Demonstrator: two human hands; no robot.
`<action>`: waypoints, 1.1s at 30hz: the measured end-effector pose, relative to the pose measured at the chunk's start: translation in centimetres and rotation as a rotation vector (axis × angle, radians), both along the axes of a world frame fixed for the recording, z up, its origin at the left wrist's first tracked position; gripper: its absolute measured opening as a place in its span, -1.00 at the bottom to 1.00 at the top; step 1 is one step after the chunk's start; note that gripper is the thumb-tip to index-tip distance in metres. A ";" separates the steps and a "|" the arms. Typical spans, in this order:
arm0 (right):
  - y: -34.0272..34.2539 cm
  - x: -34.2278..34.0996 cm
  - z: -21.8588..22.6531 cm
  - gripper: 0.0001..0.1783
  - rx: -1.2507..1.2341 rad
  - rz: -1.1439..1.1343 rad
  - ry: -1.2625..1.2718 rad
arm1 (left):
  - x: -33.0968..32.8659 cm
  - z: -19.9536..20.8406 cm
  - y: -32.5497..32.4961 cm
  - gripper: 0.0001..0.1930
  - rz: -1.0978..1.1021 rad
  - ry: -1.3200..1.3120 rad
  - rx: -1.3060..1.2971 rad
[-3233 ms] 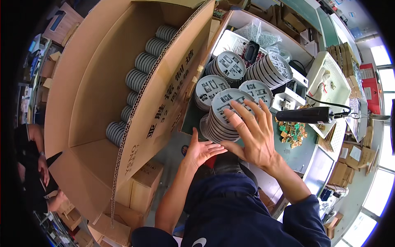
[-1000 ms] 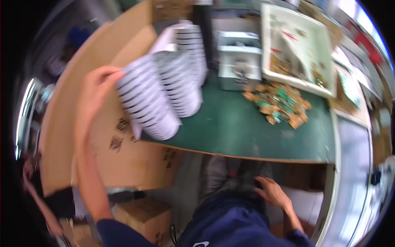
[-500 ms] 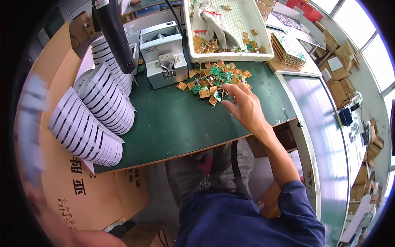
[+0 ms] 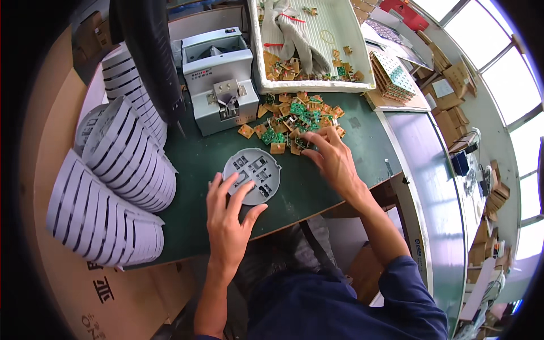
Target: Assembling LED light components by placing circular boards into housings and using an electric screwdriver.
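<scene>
A round grey plastic disc (image 4: 271, 180) with slots and small raised parts lies on the green table (image 4: 340, 198). My left hand (image 4: 228, 218) is over its near left side, fingers spread, the thumb close to the near rim. My right hand (image 4: 335, 164) reaches into a pile of small circuit boards (image 4: 306, 116), orange and green. Its thumb and index finger close on a small circuit board (image 4: 295, 141) at the pile's near edge; the other fingers are curled behind.
Behind the disc stands a grey bench machine (image 4: 221, 85). A black cylindrical tool (image 4: 150, 62) hangs down left of it. Stacks of grey discs (image 4: 107, 209) lean along the left edge. A white tray (image 4: 317, 85) holds gloves and boards; stacked panels (image 4: 396, 79) lie to the right.
My left hand has come in from the lower left, and the grey disc now lies on the table under it. My right hand's fingers have drawn closer together at the board pile.
</scene>
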State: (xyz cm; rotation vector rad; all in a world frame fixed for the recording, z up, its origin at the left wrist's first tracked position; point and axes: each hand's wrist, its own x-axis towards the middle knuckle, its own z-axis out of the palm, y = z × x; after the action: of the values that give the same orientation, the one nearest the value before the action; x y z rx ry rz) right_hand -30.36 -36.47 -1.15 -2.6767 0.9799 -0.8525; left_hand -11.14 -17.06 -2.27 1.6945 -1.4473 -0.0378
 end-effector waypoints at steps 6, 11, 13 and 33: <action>-0.7 -0.6 0.6 -0.68 -0.022 -0.023 0.001 | 0.3 2.7 -3.1 -0.72 0.006 0.095 -0.050; -0.3 -0.6 0.8 -0.75 -0.093 -0.018 -0.114 | -1.2 3.8 -5.5 -0.73 -0.031 0.011 -0.028; -0.7 -0.2 0.7 -0.77 -0.048 0.007 -0.196 | -1.5 4.4 -5.6 -0.73 -0.032 0.111 0.017; 2.4 -0.2 3.0 -0.71 0.959 0.300 -0.804 | -2.2 3.6 -9.0 -0.69 -0.452 1.034 0.073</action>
State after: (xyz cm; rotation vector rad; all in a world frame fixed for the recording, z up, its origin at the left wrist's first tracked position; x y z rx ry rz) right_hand -30.57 -34.02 1.88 -1.4175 0.5357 -0.9299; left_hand -13.30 -26.10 1.38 1.0512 -0.9663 -1.0575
